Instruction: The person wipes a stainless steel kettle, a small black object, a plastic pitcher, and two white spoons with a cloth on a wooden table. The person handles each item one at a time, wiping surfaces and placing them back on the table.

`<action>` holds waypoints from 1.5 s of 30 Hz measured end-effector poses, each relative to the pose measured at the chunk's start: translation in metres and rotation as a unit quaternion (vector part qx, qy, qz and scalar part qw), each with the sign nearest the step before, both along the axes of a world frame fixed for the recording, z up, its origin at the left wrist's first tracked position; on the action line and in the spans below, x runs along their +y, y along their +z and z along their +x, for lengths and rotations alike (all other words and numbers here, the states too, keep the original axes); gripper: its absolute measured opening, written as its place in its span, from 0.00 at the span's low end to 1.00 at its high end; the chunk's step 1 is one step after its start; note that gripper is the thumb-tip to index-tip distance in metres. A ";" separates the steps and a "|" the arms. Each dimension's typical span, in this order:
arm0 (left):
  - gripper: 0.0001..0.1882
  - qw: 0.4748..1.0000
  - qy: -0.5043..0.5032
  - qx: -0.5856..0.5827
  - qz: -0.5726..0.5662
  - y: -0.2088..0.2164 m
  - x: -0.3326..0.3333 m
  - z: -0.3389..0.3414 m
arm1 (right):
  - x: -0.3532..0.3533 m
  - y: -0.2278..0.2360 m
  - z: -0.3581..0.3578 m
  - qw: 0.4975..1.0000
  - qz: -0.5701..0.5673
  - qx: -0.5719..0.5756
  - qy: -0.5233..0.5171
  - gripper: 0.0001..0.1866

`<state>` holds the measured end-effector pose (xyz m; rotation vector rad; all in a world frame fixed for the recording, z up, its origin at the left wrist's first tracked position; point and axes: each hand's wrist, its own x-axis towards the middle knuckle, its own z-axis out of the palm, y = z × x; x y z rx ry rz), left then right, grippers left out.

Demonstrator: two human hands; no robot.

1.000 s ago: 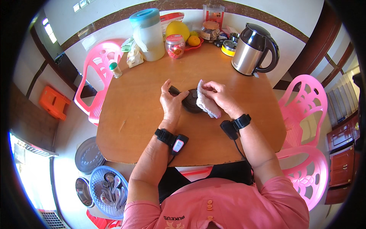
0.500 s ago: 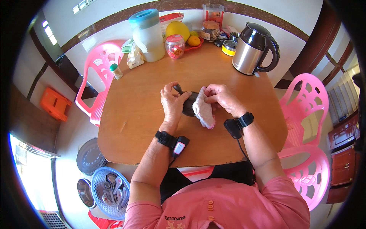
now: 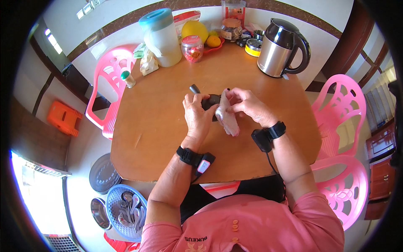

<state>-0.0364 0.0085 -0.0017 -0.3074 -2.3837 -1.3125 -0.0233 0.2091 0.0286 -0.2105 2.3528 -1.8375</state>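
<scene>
A small dark round vessel, with a short stub like a handle or spout, is over the middle of the wooden table. My left hand is closed around its left side, thumb toward the cloth. On the other side, my right hand pinches a whitish-pink cloth between thumb and fingers. The cloth lies against the vessel's right side and hides that part of it, and its lower end hangs down. Whether the vessel rests on the tabletop I cannot tell.
Along the back stand a blue-lidded jug, a candy jar, fruit on a red plate and a steel kettle. A green-capped shaker is near the left edge. Pink chairs flank the table; a blue basket sits lower left.
My left hand has shifted lower around the vessel, leaving its stub uncovered. The cloth looks narrower and more bunched, and covers the vessel's right side. The whole view has shifted slightly.
</scene>
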 end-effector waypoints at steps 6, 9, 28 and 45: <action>0.17 0.986 -0.108 -0.016 0.126 -0.012 -0.009 -0.019 | -0.020 -0.019 -0.006 0.999 -0.013 -0.011 -0.048 0.14; 0.16 0.974 -0.146 -0.039 0.170 -0.015 -0.012 -0.024 | -0.014 -0.029 -0.012 0.998 0.013 -0.016 -0.066 0.10; 0.35 0.971 -0.210 -0.078 0.087 -0.009 -0.009 -0.019 | 0.003 -0.020 -0.017 0.997 -0.057 0.043 -0.033 0.14; 0.33 0.941 -0.297 -0.116 0.116 -0.011 -0.016 -0.029 | -0.021 -0.027 -0.038 0.962 0.063 0.235 -0.123 0.12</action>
